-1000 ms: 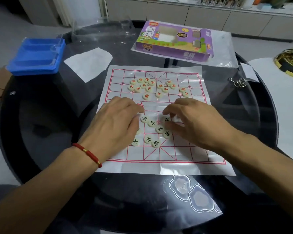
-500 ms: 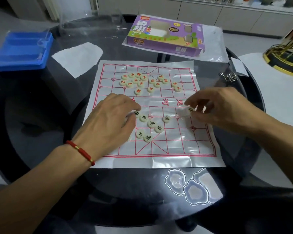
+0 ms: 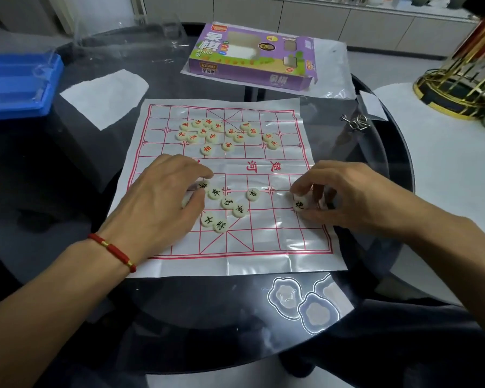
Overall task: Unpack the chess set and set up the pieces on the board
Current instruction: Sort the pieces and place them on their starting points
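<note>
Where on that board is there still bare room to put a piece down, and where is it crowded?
Bare: the near rows of the board below the black-lettered pieces, and the far right corner. Crowded: the red-lettered pieces at the far left, and the black ones beside the left hand. The right hand holds pieces at the right edge.

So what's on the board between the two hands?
In the head view, black-lettered pieces lie loose on the board between the left hand and the right hand, which pinches one piece.

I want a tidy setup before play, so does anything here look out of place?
Yes: the red-lettered pieces lie in a loose cluster off the grid crossings, several turned askew. The board sheet is also creased.
</note>
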The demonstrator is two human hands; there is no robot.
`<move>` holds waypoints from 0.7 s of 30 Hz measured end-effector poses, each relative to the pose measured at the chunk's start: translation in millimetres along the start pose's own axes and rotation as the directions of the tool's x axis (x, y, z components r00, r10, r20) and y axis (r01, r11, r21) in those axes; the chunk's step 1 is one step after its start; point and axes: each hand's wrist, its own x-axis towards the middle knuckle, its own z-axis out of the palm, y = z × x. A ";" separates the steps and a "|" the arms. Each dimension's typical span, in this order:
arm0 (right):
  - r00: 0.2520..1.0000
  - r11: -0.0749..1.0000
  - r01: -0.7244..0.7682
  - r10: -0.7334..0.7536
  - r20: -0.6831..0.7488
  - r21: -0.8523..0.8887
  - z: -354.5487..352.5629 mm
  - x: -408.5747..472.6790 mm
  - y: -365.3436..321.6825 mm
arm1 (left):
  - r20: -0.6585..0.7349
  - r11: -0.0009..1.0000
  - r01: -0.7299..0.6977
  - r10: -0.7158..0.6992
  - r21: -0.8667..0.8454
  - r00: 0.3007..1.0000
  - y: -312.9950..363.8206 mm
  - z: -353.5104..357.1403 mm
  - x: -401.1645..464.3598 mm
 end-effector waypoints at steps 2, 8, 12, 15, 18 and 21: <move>1.000 0.999 -0.010 0.010 -0.018 -0.037 0.7 0.0 -1.5 | 0.007 1.000 0.016 -0.016 0.005 1.000 0.2 0.3 0.5; 1.000 0.998 0.019 -0.019 0.003 -0.052 1.5 2.0 -5.6 | 0.049 1.000 0.014 -0.015 0.026 0.999 1.7 -0.7 0.9; 0.999 0.999 0.029 -0.029 0.019 -0.039 1.1 1.5 -7.6 | 0.053 1.000 0.008 -0.010 0.030 0.999 1.3 -1.1 1.6; 0.999 0.999 0.034 -0.033 0.025 -0.034 1.1 1.3 -6.8 | 0.060 0.999 0.007 -0.009 0.037 0.998 0.5 -0.9 1.0; 0.999 0.999 0.037 -0.036 0.029 -0.034 1.0 1.1 -7.3 | 0.066 0.999 0.003 -0.006 0.047 0.998 0.5 -1.3 1.2; 0.999 0.999 0.039 -0.038 0.031 -0.031 1.2 1.2 -7.7 | 0.065 0.999 -0.001 -0.003 0.051 0.998 0.4 -1.3 1.3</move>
